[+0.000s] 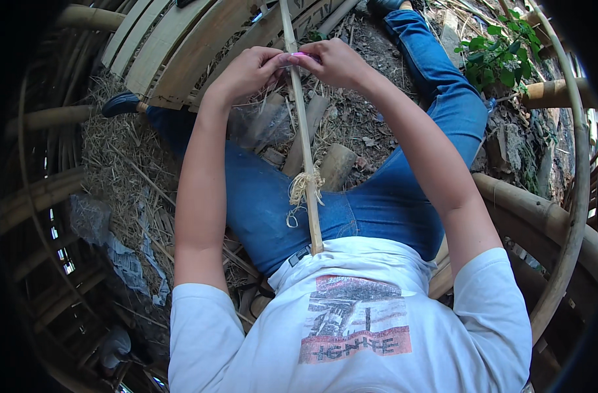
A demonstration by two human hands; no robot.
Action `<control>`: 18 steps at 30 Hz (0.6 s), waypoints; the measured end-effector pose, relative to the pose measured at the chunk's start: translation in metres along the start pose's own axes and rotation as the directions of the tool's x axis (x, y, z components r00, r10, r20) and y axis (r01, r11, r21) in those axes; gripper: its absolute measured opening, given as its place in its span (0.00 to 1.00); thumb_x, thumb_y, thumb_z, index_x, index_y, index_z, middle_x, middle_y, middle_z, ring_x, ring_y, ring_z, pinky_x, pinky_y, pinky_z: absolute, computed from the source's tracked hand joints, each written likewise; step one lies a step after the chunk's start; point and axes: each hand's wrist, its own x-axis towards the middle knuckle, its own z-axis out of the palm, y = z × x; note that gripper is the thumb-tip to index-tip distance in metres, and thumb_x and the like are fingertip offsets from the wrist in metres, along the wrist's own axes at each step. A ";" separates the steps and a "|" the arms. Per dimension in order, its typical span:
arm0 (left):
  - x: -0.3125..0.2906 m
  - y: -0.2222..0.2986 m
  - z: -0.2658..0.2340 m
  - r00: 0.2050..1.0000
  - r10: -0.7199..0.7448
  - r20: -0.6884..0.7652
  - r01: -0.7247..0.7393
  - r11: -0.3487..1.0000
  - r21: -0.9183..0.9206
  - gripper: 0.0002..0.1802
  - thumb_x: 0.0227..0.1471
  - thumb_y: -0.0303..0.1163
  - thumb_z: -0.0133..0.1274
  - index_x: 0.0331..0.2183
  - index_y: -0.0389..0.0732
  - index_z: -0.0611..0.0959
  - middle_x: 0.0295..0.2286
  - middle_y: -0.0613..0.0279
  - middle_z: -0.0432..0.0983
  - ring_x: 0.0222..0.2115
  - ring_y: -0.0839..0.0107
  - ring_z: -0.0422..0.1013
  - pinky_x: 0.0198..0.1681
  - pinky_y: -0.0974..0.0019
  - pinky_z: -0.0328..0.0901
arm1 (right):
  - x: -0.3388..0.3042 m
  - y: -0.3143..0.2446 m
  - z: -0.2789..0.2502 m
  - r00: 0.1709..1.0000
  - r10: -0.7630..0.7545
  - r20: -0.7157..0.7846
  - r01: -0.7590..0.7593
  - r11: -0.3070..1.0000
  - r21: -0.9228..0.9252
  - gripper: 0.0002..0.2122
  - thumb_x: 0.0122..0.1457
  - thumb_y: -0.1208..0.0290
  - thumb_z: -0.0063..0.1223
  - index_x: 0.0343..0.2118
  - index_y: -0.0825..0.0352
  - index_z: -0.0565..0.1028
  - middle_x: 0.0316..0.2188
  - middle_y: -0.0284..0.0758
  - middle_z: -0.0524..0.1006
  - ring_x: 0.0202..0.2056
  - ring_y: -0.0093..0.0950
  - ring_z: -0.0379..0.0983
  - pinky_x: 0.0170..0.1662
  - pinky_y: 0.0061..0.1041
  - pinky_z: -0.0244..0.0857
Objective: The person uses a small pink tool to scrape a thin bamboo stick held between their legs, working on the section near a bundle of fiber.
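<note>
A seated person in jeans had a long, pale stick lying between the legs, its near end at the waist and its far end running past the top edge. The left hand and right hand met over its upper part, each grip closed in a pinch on a small pink item set across the stick; its kind could not be made out. Pale curls clung lower down, so the step seemed to be shaving the wood. The next move probably called for a steady, even draw toward the body, with the near end braced.

Between the hands and the curls, the stick's length was unobstructed. A slatted wooden panel stood close beyond the left hand, cut bamboo lay below, and a bamboo rail bounded the right side.
</note>
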 end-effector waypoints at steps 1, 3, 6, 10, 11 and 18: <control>0.000 -0.003 -0.001 1.000 -0.009 0.004 0.009 0.997 -0.074 0.17 0.65 0.39 0.47 0.39 0.37 0.83 0.19 0.74 0.68 0.21 0.84 0.62 0.25 0.75 0.60 | 0.002 -0.002 -0.001 1.000 0.011 -0.001 -0.011 0.999 -0.033 0.17 0.63 0.56 0.52 0.42 0.65 0.81 0.22 0.44 0.77 0.23 0.36 0.75 0.32 0.33 0.69; 0.000 -0.011 -0.003 1.000 -0.008 -0.005 0.007 0.995 -0.098 0.17 0.65 0.40 0.47 0.38 0.37 0.83 0.19 0.74 0.67 0.21 0.84 0.61 0.25 0.76 0.59 | 0.011 -0.007 -0.004 0.998 0.041 0.038 -0.039 0.998 -0.053 0.18 0.61 0.53 0.53 0.42 0.63 0.81 0.25 0.44 0.79 0.28 0.40 0.77 0.36 0.35 0.71; 0.008 -0.012 -0.008 1.000 0.009 -0.011 -0.010 0.989 -0.148 0.17 0.66 0.41 0.46 0.38 0.38 0.83 0.20 0.75 0.67 0.21 0.85 0.61 0.25 0.76 0.58 | 0.016 -0.009 -0.008 0.997 0.055 0.054 -0.050 0.996 -0.078 0.18 0.61 0.53 0.53 0.42 0.62 0.81 0.26 0.44 0.79 0.28 0.40 0.77 0.35 0.35 0.70; 0.012 -0.005 -0.011 0.997 0.026 0.079 -0.004 0.965 -0.263 0.17 0.66 0.42 0.45 0.37 0.39 0.81 0.22 0.76 0.69 0.22 0.87 0.62 0.25 0.79 0.57 | 0.015 -0.005 -0.009 1.000 0.015 0.014 -0.014 0.997 -0.078 0.16 0.63 0.56 0.51 0.42 0.64 0.81 0.21 0.43 0.77 0.22 0.34 0.74 0.29 0.32 0.67; 0.010 -0.006 -0.017 0.987 0.021 0.157 0.016 0.974 -0.228 0.16 0.66 0.42 0.45 0.37 0.40 0.81 0.22 0.77 0.69 0.22 0.88 0.62 0.25 0.80 0.56 | 0.014 -0.006 -0.008 0.994 0.105 0.039 -0.104 0.994 -0.044 0.20 0.60 0.48 0.53 0.42 0.60 0.82 0.28 0.45 0.80 0.32 0.43 0.78 0.38 0.38 0.72; 0.001 0.001 -0.015 0.985 -0.030 0.168 0.059 0.984 -0.169 0.16 0.67 0.40 0.44 0.35 0.40 0.80 0.19 0.77 0.67 0.20 0.87 0.60 0.23 0.78 0.55 | 0.005 -0.013 -0.002 0.981 0.161 0.108 -0.164 0.986 0.018 0.18 0.61 0.51 0.52 0.43 0.60 0.82 0.29 0.45 0.80 0.34 0.44 0.78 0.41 0.38 0.71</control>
